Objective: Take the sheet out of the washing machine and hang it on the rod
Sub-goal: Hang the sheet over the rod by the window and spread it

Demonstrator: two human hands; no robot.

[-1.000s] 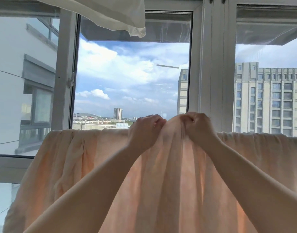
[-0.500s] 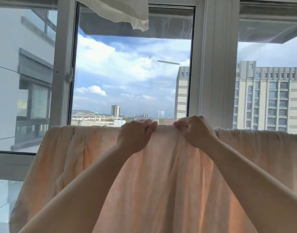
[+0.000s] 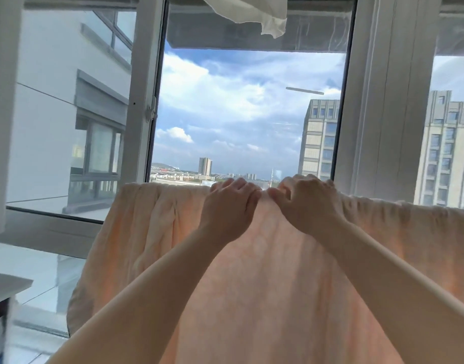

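Observation:
A peach sheet (image 3: 265, 285) hangs draped over the rod in front of the window. Its top fold runs from the left end (image 3: 136, 186) across to the right frame edge, and the rod itself is hidden under the cloth. My left hand (image 3: 230, 206) lies on the top fold near the middle, fingers fairly straight and reaching over the edge. My right hand (image 3: 307, 203) is right beside it, fingers curled over the fold and thumb pinching the cloth. The two hands almost touch.
A white cloth (image 3: 254, 11) hangs from above at the top centre. Behind the sheet are the window frames (image 3: 383, 101) and glass. A grey ledge corner (image 3: 7, 285) sticks in at the lower left.
Both hands came down from a raised pinch, so the bunched fold now lies flat on the rod. My left fingers have straightened. The view has shifted left and tilted down a little.

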